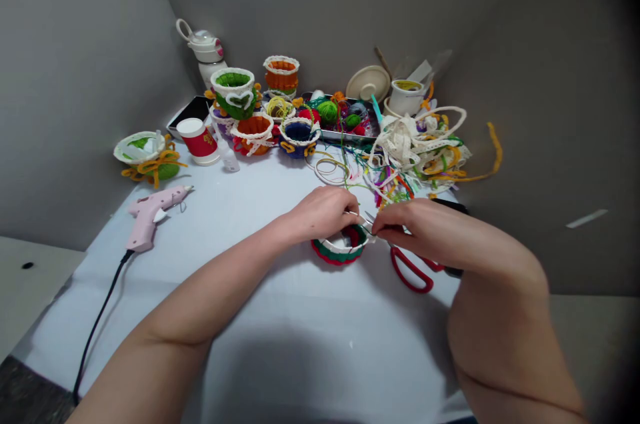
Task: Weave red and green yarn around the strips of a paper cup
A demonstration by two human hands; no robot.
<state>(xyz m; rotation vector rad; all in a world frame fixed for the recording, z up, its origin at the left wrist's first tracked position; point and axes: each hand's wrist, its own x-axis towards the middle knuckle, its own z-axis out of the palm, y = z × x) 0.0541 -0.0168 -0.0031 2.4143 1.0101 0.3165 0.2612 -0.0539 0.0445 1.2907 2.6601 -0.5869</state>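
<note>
A small round woven basket [339, 255] with a green and red side and a white rim sits on the table, whitish material inside it. My left hand [327, 212] is closed at its far left rim, with thumb and fingers pinched on the rim. At the basket's right edge, my right hand [407, 225] has its fingertips pinched together near a thin dark strand. What they hold is too small to make out. Red-handled scissors [411, 272] show under my right hand, handles toward me, with no fingers through the visible loop; the hand partly hides them.
A pink glue gun [150, 214] with a black cord lies left. Behind stand a red-and-white paper cup [199, 142], a small white bottle [227, 154] and several woven baskets [253, 134]. A tray [345, 136] holds yarn balls. Tangled trims [415, 147] and a dark phone-like object [453, 206] lie right.
</note>
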